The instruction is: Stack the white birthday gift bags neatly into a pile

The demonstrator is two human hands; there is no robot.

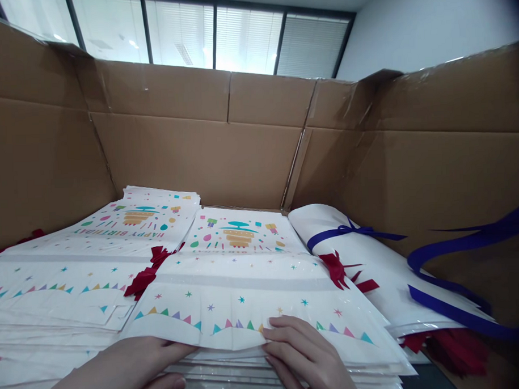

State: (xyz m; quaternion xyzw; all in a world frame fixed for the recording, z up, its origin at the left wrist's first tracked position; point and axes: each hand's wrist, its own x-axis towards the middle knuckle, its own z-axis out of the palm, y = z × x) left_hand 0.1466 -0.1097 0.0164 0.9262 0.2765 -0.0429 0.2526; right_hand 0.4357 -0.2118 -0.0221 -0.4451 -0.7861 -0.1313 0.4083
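A flat white bag (245, 274) printed with bunting, stars and a birthday cake lies on top of the middle stack, its near edge raised and curved. My left hand (121, 369) reaches beneath that raised edge; the fingertips are hidden under it and the thumb stands apart below. At the same edge, right of centre, my right hand (305, 352) has its upper fingers on the bag and the others bent at the rim. Its thumb is out of sight. Dark red ribbon bunches (147, 275) stick out at the sides of the stack.
Cardboard box walls (177, 152) rise behind and on both sides. A second stack of "Happy Birthday" bags (137, 221) lies at left. On the right is a rolled white bundle (364, 264) tied with blue ribbon (343, 230), its loose ends trailing right. More red ribbon (456, 349) hangs beneath it.
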